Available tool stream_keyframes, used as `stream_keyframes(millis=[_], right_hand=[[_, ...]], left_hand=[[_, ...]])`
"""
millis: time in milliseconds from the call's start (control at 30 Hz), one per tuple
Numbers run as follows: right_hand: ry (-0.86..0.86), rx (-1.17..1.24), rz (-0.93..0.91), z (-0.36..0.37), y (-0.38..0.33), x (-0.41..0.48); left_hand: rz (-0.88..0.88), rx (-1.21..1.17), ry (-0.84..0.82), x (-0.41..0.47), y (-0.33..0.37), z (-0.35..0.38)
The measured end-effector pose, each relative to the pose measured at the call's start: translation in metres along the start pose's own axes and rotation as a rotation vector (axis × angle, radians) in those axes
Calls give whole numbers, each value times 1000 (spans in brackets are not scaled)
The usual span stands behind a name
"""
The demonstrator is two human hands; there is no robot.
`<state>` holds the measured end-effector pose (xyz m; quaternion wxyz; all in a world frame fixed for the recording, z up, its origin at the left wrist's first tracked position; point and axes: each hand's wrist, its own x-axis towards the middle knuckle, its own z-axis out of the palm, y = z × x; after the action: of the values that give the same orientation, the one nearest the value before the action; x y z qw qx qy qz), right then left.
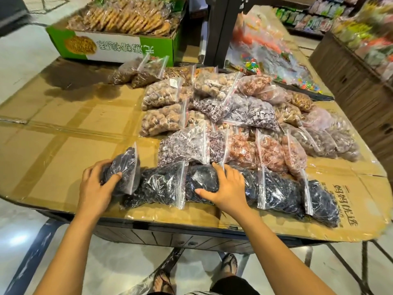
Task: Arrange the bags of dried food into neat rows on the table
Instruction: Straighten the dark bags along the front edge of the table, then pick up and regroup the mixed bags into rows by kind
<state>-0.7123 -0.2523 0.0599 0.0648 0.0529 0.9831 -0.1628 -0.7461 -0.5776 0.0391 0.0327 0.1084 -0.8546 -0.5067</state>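
Note:
Clear zip bags of dried food lie in rows on a cardboard-covered table [63, 124]. The near row holds several bags of black dried fruit [278, 192]. My left hand [95, 186] grips one black bag [125, 167] at the left end of this row, slightly raised and tilted. My right hand [225, 188] lies palm down on another black bag [202, 179] in the row, fingers curled over it. Behind come purple and reddish bags [182, 143], then tan, round-fruit bags [163, 120] and more at the back.
A green and white carton of biscuits [114, 45] stands at the far left edge. A dark post [221, 28] rises behind the bags. Colourful candy bags [274, 58] are heaped at the back right. Wooden crates [350, 81] stand right. Bare cardboard lies on the left.

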Motion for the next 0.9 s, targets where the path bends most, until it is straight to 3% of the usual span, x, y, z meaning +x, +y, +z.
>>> stream_keyframes(millis=[200,400,533,633,900], right_hand=[[-32,-12,-14,0,2,2],[-250,-35,-60,-37,4,15],[-160,176,-120,-88,26,44],[-38,228,-121,-122,63,83],[75,280,147,-165,185,181]], left_hand=[[-22,-144,-109,3,-15,-14],[-17,-4,-6,2,13,3],[35,21,69,19,63,36],[246,179,36,29,125,79],[343,433,-147,98,238,201]])
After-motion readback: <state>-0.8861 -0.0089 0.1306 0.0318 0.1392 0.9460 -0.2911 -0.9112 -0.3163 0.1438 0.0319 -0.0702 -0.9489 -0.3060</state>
